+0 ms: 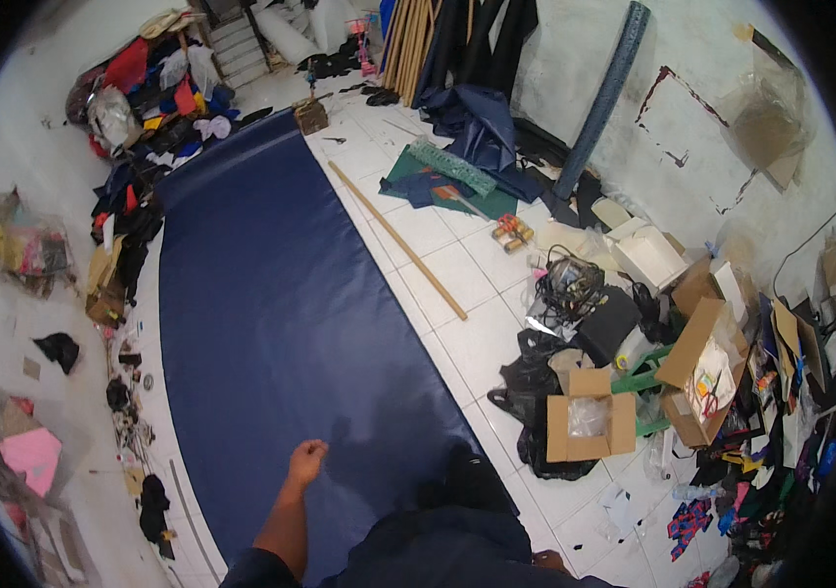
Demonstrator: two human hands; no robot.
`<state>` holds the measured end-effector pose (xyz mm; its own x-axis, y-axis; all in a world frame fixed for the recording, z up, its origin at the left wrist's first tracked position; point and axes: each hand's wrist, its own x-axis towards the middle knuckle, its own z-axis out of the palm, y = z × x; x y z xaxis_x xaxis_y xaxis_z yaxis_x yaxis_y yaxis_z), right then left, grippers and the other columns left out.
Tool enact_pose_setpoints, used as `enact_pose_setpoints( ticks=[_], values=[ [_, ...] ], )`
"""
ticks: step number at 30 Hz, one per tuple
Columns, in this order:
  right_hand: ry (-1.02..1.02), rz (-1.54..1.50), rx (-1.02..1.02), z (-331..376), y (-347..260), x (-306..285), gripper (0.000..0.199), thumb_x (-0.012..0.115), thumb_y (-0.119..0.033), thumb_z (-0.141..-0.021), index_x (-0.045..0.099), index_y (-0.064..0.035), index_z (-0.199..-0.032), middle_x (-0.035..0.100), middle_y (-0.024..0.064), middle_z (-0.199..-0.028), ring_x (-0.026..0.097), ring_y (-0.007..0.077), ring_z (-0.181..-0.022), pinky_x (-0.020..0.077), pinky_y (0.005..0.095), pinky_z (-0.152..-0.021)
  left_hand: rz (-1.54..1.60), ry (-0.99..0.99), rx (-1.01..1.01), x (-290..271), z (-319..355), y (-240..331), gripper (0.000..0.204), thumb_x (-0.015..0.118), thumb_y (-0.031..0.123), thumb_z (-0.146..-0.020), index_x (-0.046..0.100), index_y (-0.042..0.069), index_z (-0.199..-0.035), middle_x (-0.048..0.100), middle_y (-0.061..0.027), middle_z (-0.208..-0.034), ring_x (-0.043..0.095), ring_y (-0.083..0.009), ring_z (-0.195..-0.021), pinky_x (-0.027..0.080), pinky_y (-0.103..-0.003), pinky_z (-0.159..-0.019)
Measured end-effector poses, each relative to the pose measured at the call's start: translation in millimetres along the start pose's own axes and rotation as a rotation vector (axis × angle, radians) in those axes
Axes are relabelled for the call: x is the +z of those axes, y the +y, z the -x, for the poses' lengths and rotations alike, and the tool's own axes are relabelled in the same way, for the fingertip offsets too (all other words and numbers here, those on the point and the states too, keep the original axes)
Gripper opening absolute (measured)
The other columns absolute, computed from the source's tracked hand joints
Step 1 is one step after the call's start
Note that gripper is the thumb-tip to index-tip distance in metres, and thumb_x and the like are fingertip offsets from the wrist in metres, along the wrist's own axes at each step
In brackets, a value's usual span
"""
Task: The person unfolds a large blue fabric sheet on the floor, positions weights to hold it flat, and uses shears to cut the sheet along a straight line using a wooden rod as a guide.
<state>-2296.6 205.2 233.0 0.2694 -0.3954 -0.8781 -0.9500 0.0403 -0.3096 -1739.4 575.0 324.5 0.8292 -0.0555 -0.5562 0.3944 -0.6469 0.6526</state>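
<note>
A long dark blue sheet (pixel 271 294), smooth and slightly shiny, lies spread over the tiled floor from my feet to the far left. My left hand (pixel 308 461) hangs above its near part with the fingers curled together; whatever they may hold is hidden. Only a little of my right hand (pixel 550 561) shows at the lower edge, beside my dark clothing, and its fingers cannot be made out. One dark shoe (pixel 467 472) rests near the sheet's right edge. Along that edge lies a long wooden stick (pixel 398 240), apart from both hands.
A brown block (pixel 310 117) sits at the sheet's far right corner. Open cardboard boxes (pixel 614 412), black bags (pixel 526 377) and cables (pixel 570 279) crowd the right. Rolls and poles (pixel 406 49) lean at the back. Heaped cloth (pixel 168 108) lines the left wall.
</note>
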Motion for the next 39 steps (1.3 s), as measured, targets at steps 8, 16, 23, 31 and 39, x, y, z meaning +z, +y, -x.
enact_pose_setpoints(
  ticks=[8, 16, 23, 31, 39],
  values=[
    [-0.075, 0.111, 0.010, -137, -199, -105, 0.031, 0.066, -0.037, -0.090, 0.068, -0.0063, -0.094, 0.068, 0.0103, -0.078, 0.066, 0.0221, -0.068, 0.0518, 0.0412, -0.059, -0.100, -0.032, -0.121, 18, -151, 100, 0.039, 0.063, 0.030, -0.093, 0.065, -0.001, -0.118, 0.069, -0.0131, -0.111, 0.063, -0.0235, -0.107, 0.047, -0.035, -0.095],
    [0.535, 0.104, -0.547, -369, -637, -325, 0.038, 0.067, -0.033, -0.089, 0.067, 0.0036, -0.099, 0.067, 0.0079, -0.074, 0.064, 0.0166, -0.067, 0.0508, 0.0335, -0.061, -0.205, -0.235, -0.488, 61, -217, 69, 0.042, 0.054, 0.038, -0.096, 0.065, 0.006, -0.121, 0.068, -0.0177, -0.104, 0.066, -0.0307, -0.088, 0.053, -0.042, -0.082],
    [0.496, 0.298, -0.714, -419, -915, -334, 0.027, 0.061, -0.025, -0.094, 0.068, 0.0000, -0.101, 0.067, 0.0069, -0.079, 0.064, 0.0179, -0.065, 0.0504, 0.0329, -0.058, -0.385, -0.414, -0.222, 34, -396, 127, 0.043, 0.048, 0.039, -0.099, 0.066, 0.004, -0.117, 0.068, -0.0145, -0.087, 0.067, -0.0279, -0.072, 0.055, -0.042, -0.067],
    [-0.037, 0.050, -0.119, -440, -928, -278, 0.036, 0.067, -0.038, -0.088, 0.070, -0.0016, -0.091, 0.067, 0.0089, -0.068, 0.064, 0.0186, -0.059, 0.0505, 0.0365, -0.055, -0.053, 0.200, -0.242, -83, -663, 502, 0.050, 0.057, 0.036, -0.093, 0.061, -0.003, -0.125, 0.063, -0.0198, -0.124, 0.060, -0.0336, -0.113, 0.046, -0.040, -0.097],
    [-0.078, 0.205, -0.119, -574, -1095, -377, 0.024, 0.068, -0.028, -0.087, 0.072, -0.0049, -0.084, 0.065, 0.0047, -0.064, 0.061, 0.0197, -0.053, 0.0487, 0.0354, -0.049, 0.216, 0.388, -0.133, -63, -878, 609, 0.043, 0.060, 0.034, -0.093, 0.065, 0.000, -0.119, 0.070, -0.0154, -0.109, 0.065, -0.0280, -0.103, 0.049, -0.040, -0.090]
  ],
)
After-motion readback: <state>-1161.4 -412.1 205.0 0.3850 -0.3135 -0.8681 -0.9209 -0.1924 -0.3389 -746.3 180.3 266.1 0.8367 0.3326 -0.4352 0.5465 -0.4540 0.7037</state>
